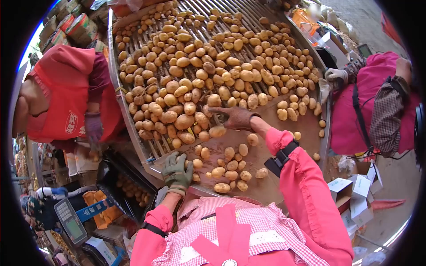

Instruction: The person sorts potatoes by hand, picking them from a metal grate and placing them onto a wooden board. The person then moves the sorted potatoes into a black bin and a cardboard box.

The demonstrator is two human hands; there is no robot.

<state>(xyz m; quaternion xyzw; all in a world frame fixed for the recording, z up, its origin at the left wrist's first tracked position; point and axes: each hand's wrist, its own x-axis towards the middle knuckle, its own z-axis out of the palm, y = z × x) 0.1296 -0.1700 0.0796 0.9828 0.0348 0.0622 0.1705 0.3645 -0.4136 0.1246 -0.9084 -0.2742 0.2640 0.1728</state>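
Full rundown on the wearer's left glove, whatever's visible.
The green-grey fabric work glove covers the left hand, dirt-stained, with a ribbed cuff meeting a pink sleeve. It lies palm down, fingers spread, at the near edge of the brown sorting table, fingertips touching small tan potatoes. It grips nothing visible.

daylit concrete floor [390, 177], stacked boxes [353, 195], a weighing scale [71, 221]

No lettering is coming through clearly. A white emblem is showing on the red apron [66, 111] at nine o'clock, its characters too small to read. The scale's [71, 221] keypad and display at seven o'clock, and the white boxes [355, 195] at four o'clock, are showing nothing legible.
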